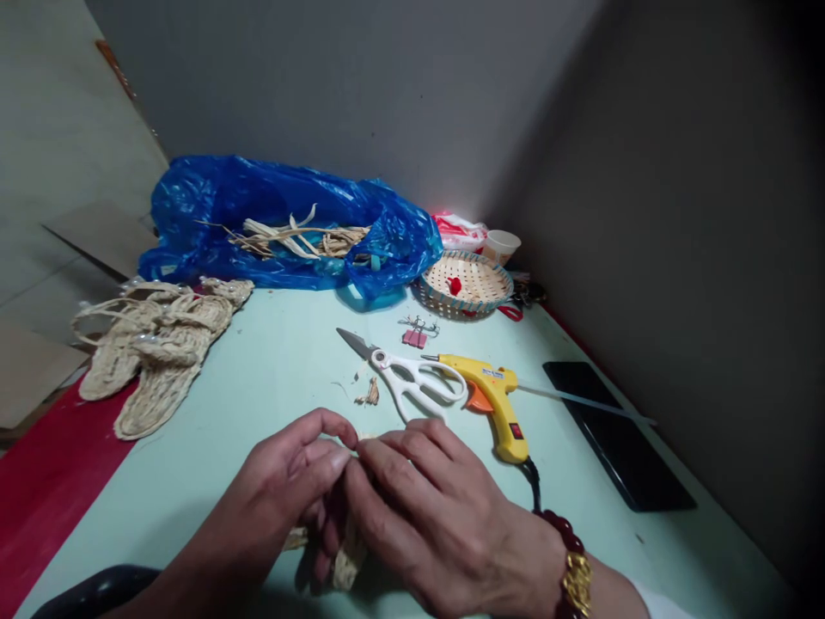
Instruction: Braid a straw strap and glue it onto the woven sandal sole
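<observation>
Both hands meet low in the middle of the head view, around a pale braided straw piece [349,560] that they mostly cover. My left hand [293,486] is closed, its thumb and index finger pinched together at the tips. Against those tips press the fingers of my right hand [438,507], which curl over the straw piece from the right. Just beyond the hands lie white-handled scissors [422,384], blades pointing away to the left. Beside them is a yellow glue gun [503,404] with an orange trigger and a clear glue stick in its back. Small straw scraps [370,393] lie left of the scissors.
Woven straw sandals [164,383] sit at the left edge. Behind stand a blue plastic bag [212,185] holding straw strands and a woven basket [496,301] with a red item. A pink binder clip [414,339] lies mid-table; a black flat device [638,456] is at right.
</observation>
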A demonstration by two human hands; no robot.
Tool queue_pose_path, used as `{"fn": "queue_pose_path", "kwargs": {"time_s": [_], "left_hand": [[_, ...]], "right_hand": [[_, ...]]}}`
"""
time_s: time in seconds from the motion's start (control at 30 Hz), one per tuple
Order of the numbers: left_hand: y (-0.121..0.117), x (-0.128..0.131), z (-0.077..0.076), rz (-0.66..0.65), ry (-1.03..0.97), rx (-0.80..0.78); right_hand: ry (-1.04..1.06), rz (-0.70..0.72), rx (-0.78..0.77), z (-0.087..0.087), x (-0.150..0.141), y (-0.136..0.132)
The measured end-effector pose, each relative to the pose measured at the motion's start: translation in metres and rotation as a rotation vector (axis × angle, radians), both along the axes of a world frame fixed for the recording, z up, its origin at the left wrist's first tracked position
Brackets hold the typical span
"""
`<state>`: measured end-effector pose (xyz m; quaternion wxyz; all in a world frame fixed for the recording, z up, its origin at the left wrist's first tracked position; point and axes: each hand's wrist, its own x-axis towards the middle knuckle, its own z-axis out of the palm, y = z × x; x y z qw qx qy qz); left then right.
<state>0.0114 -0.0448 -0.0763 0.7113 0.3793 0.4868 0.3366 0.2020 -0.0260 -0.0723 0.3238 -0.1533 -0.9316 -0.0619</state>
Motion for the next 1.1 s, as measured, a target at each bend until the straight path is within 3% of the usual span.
{"fn": "queue_pose_path", "kwargs": {"time_s": [0.13,0.2,0.3,0.4,0.47,0.6,0.83,1.0,1.1], "left_hand": [[-0.003,-0.005,0.001,-0.036,0.144,0.079],[-0.003,-0.007,0.002,-0.014,0.329,0.171],[0.001,-0.014,0.0,0.021,0.719,0.539],[0.008,-0.023,-0.008,0.006,0.932,0.965],[0.01,-0.026,-0.014,-0.059,0.998,1.066],[0.001,-0.021,-0.021,-0.231,1.064,0.978],[-0.012,-0.019,-0.015,-0.42,1.108,0.844],[-0.012,-0.01,-0.009,-0.449,1.176,0.721],[-0.013,-0.009,-0.01,-0.421,1.066,0.693]], "right_hand": [[-0.031,0.01,-0.032,-0.004,0.002,0.004],[-0.04,-0.008,-0.026,-0.005,0.002,0.003],[-0.045,-0.038,-0.029,-0.007,0.002,0.002],[-0.052,-0.063,-0.09,-0.01,0.004,0.0],[-0.05,-0.064,-0.153,-0.011,0.005,-0.001],[-0.057,-0.078,-0.247,-0.011,0.005,-0.003],[-0.095,-0.05,-0.237,-0.006,0.008,-0.005],[-0.086,-0.007,-0.245,-0.005,0.007,-0.007],[0.01,0.036,-0.226,-0.006,0.006,-0.007]]}}
